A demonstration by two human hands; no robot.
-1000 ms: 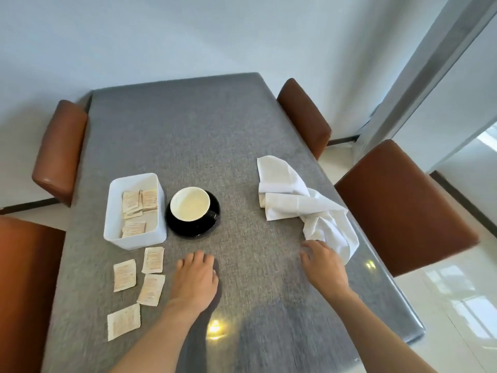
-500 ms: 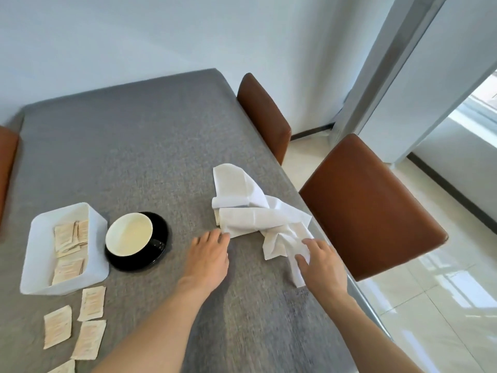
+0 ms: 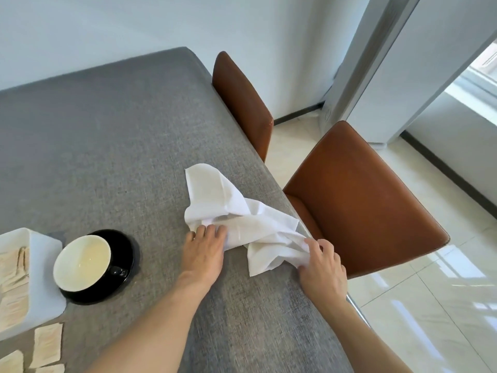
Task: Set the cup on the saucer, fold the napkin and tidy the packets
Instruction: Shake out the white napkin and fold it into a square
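Your left hand [image 3: 205,247] lies flat and open, fingertips pressing the near-left edge of the napkin [image 3: 236,219] against the worktop [image 3: 113,146]. That looks like an anchor, so the cloth cannot slide while you work the other end. Your right hand [image 3: 321,261] is closed in a pinch on the napkin's crumpled right-hand part, the part lying closest to the worktop's edge and the brown chair [image 3: 360,200] beyond it. Held that way, you can draw the bunched cloth out flat before making any fold.

The napkin is not yet folded: it sits rumpled, with one flap reaching away from you and the rest twisted between your two hands.

Left of the napkin, well apart from it, the cup [image 3: 82,261] already stands on the black saucer [image 3: 126,262], so that part seems done. Further left of the napkin, touching the saucer's far side, is the white tray [image 3: 44,267] with some packets inside; loose packets [image 3: 47,262] lie on the worktop just in front of it, still to be tidied.

Judging from this, pull gently with your right hand, since the napkin lies close to the worktop's edge and could slip off.
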